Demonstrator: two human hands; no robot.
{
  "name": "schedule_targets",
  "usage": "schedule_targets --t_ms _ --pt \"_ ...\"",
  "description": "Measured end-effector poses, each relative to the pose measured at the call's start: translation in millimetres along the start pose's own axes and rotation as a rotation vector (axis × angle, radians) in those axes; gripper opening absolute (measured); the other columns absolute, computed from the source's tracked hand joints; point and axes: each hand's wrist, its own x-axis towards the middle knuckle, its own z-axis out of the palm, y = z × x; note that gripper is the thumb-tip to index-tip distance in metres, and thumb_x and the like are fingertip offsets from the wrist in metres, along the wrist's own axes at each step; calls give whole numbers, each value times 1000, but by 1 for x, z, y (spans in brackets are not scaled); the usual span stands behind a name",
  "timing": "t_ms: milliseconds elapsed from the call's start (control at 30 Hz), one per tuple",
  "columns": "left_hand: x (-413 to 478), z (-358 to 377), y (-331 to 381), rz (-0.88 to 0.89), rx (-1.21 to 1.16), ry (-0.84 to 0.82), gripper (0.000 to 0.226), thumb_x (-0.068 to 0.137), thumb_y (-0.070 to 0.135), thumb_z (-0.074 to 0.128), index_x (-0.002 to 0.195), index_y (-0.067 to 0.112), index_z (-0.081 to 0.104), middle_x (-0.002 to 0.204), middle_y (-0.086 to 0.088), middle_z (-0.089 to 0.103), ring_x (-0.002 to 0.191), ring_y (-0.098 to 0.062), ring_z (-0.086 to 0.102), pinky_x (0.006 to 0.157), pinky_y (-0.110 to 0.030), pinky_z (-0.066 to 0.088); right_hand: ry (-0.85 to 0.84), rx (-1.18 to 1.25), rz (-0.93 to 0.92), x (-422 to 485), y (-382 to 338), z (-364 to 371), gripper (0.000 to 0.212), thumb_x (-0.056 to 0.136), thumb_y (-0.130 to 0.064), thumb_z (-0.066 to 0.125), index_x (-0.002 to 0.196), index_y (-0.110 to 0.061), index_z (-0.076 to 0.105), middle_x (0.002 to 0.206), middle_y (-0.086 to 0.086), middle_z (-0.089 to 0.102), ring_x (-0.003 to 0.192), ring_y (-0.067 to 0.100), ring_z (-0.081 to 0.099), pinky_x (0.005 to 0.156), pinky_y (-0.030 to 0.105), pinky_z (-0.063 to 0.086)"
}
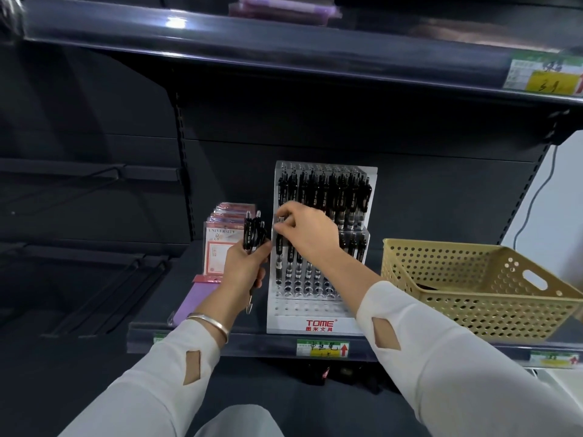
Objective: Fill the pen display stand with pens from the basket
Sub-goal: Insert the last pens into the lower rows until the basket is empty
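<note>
A clear tiered pen display stand (315, 324) with a red TOME label stands on the dark shelf. Black pens fill its back tier, and several stand in the lower tier. My left hand (244, 266) is closed around a small bunch of black pens (253, 233), held upright just left of the stand. My right hand (304, 227) pinches the top of one black pen (279, 247) at the left end of the lower tier. The tan perforated basket (473, 288) sits to the right of the stand; its contents are mostly hidden.
Packs of red-and-white certificate covers (220, 244) and a purple sheet (195, 298) lie left of the stand. A shelf (284, 55) overhangs above. Price tags (321, 347) line the shelf edge. Bare wire racks sit at the lower left.
</note>
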Motion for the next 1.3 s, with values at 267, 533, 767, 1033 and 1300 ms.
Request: schedule_targets --t_ms 267,533,767,1033,1300 --pt "1 -3 -5 -31 -32 -7 10 89 13 60 81 12 53 54 -2 42 35 -8 38 33 -19 28 57 -286 -58 5 2 14 19 91 -37 55 98 -25 69 110 -4 60 114 23 42 90 38 33" --pt "-3 -4 -3 -34 -29 -78 15 91 18 58 79 14 51 59 -2 37 38 -10 37 37 -20 28 65 -388 22 0 5 20 27 92 -42 50 103 -26 68 112 -3 58 114 25 40 88 40 30" --pt "-11 -2 7 65 -48 -147 22 91 18 57 73 7 51 53 -1 52 38 -11 42 37 -21 32 96 -124 -34 0 8 4 28 95 -37 48 105 -21 68 111 -1 62 109 22 49 91 36 39" --pt "-22 21 13 71 -149 -287 16 92 20 55 92 4 57 65 -5 60 47 -14 52 42 -23 43 13 483 100 -7 12 -23 12 91 -21 59 95 -14 68 88 -5 65 80 7 58 73 19 44" --pt "-32 53 15 21 -167 -367 6 94 10 52 92 5 55 71 -8 61 50 -16 55 47 -25 48 46 801 292 -19 44 -49 14 93 -21 57 87 -12 65 78 -1 60 60 7 52 48 20 41"
